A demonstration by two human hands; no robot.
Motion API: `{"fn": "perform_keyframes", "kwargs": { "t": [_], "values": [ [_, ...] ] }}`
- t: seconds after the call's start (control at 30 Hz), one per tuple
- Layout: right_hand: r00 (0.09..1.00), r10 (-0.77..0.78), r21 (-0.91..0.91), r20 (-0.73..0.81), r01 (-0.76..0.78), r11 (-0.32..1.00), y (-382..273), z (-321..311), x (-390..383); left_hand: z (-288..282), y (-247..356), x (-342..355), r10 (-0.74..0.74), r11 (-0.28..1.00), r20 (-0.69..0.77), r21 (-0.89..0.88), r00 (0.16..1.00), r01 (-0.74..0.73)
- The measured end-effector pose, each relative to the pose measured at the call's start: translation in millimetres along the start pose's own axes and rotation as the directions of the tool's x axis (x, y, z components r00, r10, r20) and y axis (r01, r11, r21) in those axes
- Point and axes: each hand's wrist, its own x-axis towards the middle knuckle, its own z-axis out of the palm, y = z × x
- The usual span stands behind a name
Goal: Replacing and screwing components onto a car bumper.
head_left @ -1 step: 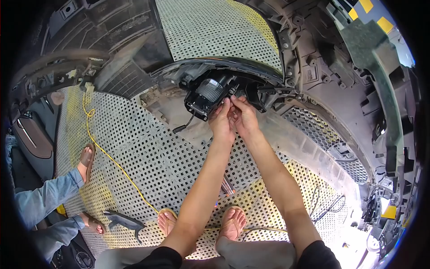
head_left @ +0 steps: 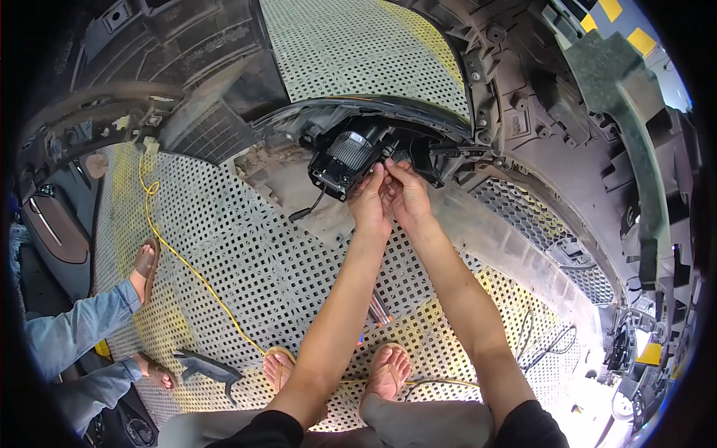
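Observation:
A black lamp unit with a finned housing and a short dangling cable is mounted at the inner side of a large dark plastic bumper. My left hand is at the unit's lower right, thumb raised and fingers closed. My right hand is beside it, with thumb and forefinger pinched at the small bracket on the unit's right side. The fingertips of both hands meet there, and what they hold is too small or hidden to make out.
Another person's leg in jeans is at the left, near a car door panel. A yellow cable crosses the perforated floor. A loose black part and metal tools lie there. More bumper structure arches along the right.

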Motion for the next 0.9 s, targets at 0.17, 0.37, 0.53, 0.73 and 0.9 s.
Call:
{"fn": "perform_keyframes", "kwargs": {
  "t": [0.17,0.37,0.53,0.73,0.9],
  "values": [
    [0.999,-0.022,0.038,0.034,0.021,0.999,3,-3,1,-3,1,2,0.004,1.000,0.014,-0.024,1.000,-0.003],
    [0.998,-0.029,-0.002,0.051,0.029,1.000,4,-15,0,-1,-8,-1,0.020,0.999,0.074,-0.039,0.997,-0.018],
    [0.991,-0.117,-0.295,-0.063,0.093,0.951,20,-38,-27,-3,-11,1,-0.008,0.996,0.017,-0.089,1.000,0.010],
    [0.972,-0.176,-0.986,0.153,0.161,0.035,65,-79,-128,-18,1,12,-0.106,0.994,0.130,0.019,0.986,0.104],
    [0.792,0.603,-0.826,0.096,0.401,-0.395,92,-64,-201,-22,17,20,-0.263,0.965,0.270,0.058,0.926,0.257]
  ]
}}
